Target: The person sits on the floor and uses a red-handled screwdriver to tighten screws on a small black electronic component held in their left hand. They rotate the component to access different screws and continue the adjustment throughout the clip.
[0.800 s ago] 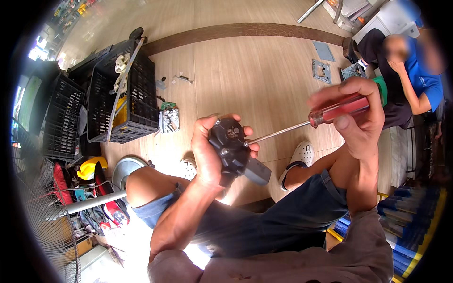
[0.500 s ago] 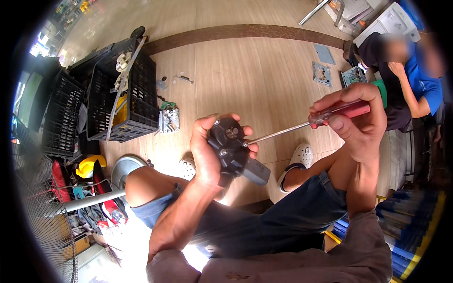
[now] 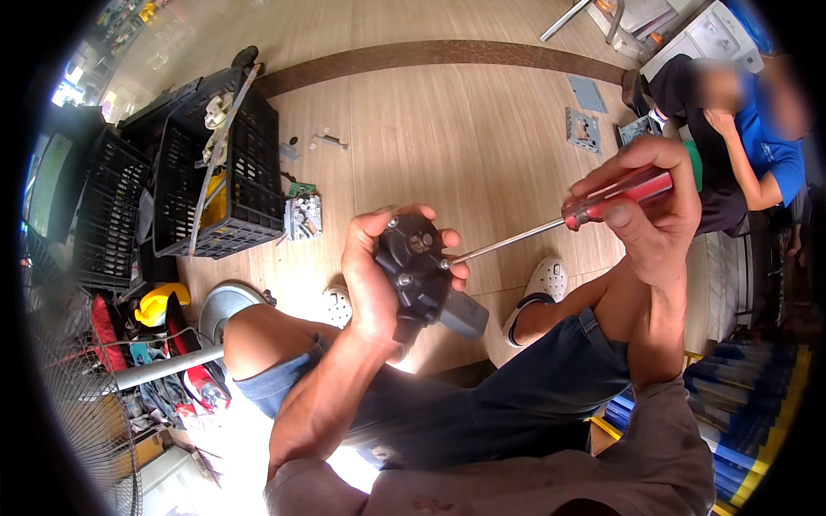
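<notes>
My left hand (image 3: 372, 279) is wrapped round a black rounded housing (image 3: 415, 273) with several silver screws on its face and a dark grey block sticking out at its lower right. Its exact kind I cannot tell. In my right hand (image 3: 661, 245) is a screwdriver (image 3: 619, 196) with a red translucent handle, gripped between thumb and fingers. Its long metal shaft slopes down leftward, and the tip meets the screw at the housing's right edge. Both hands are above my lap, the housing tilted with its screws facing up.
Black plastic crates (image 3: 219, 163) holding parts stand at left, beside a wire fan guard (image 3: 82, 413). Small metal parts and a circuit board piece (image 3: 303, 217) lie on the tiled floor. A metal plate (image 3: 583, 129) lies farther right, near a seated person in blue (image 3: 787, 176).
The screwdriver handle has turned a little and its rear end sits slightly higher, my right fingers shifting with it. The tip stays at the same screw. My left hand keeps its hold.
</notes>
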`<state>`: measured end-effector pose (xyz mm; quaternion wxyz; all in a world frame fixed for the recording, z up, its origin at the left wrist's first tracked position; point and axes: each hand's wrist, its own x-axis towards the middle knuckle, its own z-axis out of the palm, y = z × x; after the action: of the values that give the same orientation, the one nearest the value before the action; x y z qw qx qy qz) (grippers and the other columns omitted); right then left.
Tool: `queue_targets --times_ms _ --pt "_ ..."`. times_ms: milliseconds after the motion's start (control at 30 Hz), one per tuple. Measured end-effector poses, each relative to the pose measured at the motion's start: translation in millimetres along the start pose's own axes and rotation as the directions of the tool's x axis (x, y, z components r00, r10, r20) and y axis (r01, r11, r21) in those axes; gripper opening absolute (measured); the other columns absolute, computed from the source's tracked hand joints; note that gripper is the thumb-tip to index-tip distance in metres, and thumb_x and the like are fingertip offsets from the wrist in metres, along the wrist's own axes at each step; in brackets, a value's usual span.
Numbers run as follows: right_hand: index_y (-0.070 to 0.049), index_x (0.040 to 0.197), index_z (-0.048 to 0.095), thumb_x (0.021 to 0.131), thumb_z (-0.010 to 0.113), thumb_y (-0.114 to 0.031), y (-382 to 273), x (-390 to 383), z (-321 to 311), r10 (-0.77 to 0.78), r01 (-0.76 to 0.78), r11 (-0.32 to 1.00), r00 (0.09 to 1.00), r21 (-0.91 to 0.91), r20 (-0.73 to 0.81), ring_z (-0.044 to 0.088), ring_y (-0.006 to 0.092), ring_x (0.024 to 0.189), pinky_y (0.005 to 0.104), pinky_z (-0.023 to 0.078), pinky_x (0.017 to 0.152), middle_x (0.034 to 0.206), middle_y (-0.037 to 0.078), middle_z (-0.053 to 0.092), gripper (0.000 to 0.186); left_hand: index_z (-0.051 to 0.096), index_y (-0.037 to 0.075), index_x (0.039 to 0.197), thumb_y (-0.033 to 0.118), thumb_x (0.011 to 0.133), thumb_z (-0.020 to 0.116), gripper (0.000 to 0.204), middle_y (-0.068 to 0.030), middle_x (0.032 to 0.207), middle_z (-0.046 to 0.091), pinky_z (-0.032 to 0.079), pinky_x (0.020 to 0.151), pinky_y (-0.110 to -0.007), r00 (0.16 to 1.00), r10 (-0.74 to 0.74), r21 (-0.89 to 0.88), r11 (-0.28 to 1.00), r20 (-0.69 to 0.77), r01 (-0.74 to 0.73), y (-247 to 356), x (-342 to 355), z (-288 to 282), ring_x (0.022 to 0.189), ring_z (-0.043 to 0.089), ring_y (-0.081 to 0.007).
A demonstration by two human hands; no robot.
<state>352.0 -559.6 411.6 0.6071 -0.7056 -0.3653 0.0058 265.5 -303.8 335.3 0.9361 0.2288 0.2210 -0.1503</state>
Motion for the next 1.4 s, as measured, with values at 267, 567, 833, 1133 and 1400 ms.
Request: queue_targets --times_ms 267,567,833,1133,1400 --pt "0.004 0.118 0.045 0.094 0.068 -0.005 -6 8 12 -0.057 0.063 0.967 0.998 0.245 -0.030 0.072 0.0319 0.095 0.0412 0.062 0.080 0.106 0.028 0.068 0.034 0.063 0.009 0.109 0.053 0.088 0.050 0.050 -0.0158 0.092 0.070 0.053 0.066 -0.044 1.000 -0.014 -0.035 0.999 0.018 0.015 2 0 -1 0.069 0.064 -0.0339" --pt "0.004 0.115 0.046 0.090 0.072 -0.003 1 7 13 -0.115 0.113 0.985 0.993 0.129 0.007 0.074 0.0295 0.086 0.0389 0.062 0.079 0.097 0.026 0.070 0.036 0.064 0.010 0.105 0.052 0.089 0.049 0.047 -0.0146 0.089 0.069 0.055 0.064 -0.043 1.000 0.001 0.003 1.000 -0.010 -0.001 3 1 -5 0.068 0.066 -0.0332" --pt "0.004 0.117 0.048 0.091 0.071 -0.003 4 14 17 -0.130 0.133 0.967 0.991 0.216 -0.032 0.073 0.0276 0.084 0.0376 0.061 0.075 0.096 0.023 0.071 0.035 0.064 0.009 0.106 0.049 0.090 0.048 0.046 -0.0164 0.090 0.070 0.056 0.064 -0.044 0.998 0.064 0.001 0.998 0.013 -0.064 9 0 -2 0.068 0.067 -0.0344" --pt "0.001 0.119 0.044 0.093 0.072 -0.016 -6 9 20 -0.142 0.150 0.986 0.984 0.068 -0.108 0.073 0.0323 0.083 0.0420 0.062 0.073 0.096 0.027 0.069 0.041 0.063 0.008 0.108 0.050 0.091 0.049 0.047 -0.0169 0.092 0.070 0.054 0.066 -0.045 0.998 0.057 0.003 0.998 0.010 -0.057 13 -2 -2 0.070 0.066 -0.0350" --pt "-0.002 0.118 0.044 0.092 0.073 -0.021 -13 9 31 -0.156 0.182 0.969 0.975 0.167 -0.160 0.073 0.0356 0.082 0.0440 0.064 0.071 0.095 0.027 0.068 0.044 0.063 0.007 0.107 0.049 0.091 0.050 0.046 -0.0174 0.090 0.069 0.054 0.065 -0.045 0.997 0.071 0.028 0.997 -0.031 -0.070 10 0 -1 0.068 0.066 -0.0350"
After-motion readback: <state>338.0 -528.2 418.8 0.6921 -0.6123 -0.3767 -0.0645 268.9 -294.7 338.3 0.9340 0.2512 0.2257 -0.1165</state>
